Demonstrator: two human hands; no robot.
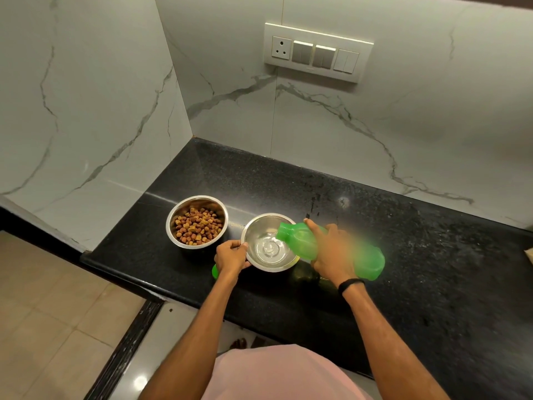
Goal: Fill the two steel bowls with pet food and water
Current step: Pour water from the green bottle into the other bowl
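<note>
Nearest the camera: a pink shirt [277, 373], with both bare forearms reaching onto the black counter [418, 269]. A black wristband [350, 284] sits on the right wrist. The right hand [331, 252] grips the green bottle [297, 238] round its middle, fingers curled over the body. The bottle is tilted steeply with its open mouth over the water bowl [255, 229]. The left hand [230, 256] grips that bowl's near-left rim, thumb on the edge and fingers curled under the side. A shallow pool of water lies in the bowl. A small green item [214, 271] shows at the left wrist (mostly hidden, identity not determinable). Just beyond and left, close to the water bowl, stands the food bowl [173, 219], holding brown kibble [199, 226]. Farther back, a switch panel [317, 53] is mounted on the marble wall [375, 125].
</note>
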